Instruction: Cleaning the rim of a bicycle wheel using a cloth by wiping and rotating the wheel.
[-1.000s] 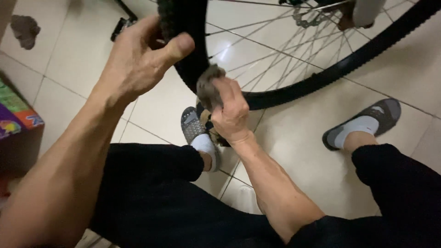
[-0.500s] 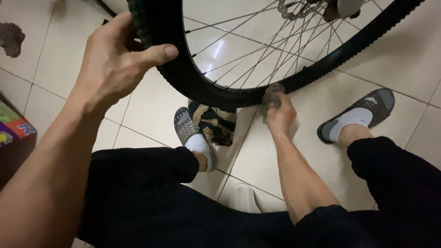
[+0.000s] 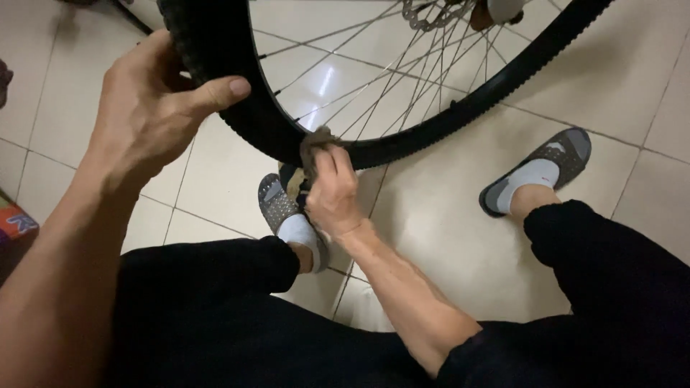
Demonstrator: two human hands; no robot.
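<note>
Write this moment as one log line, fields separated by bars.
left hand: grips black knobby bicycle tyre | right hand: presses small grey cloth on rim

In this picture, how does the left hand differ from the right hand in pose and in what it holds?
The left hand wraps bare over the knobby tyre, thumb stretched along its inner edge; the right hand pinches a grey cloth against the rim. The left hand sits higher, on the wheel's left side; the right hand is at the wheel's lowest part, above a slipper. Both touch the same bicycle wheel.
</note>
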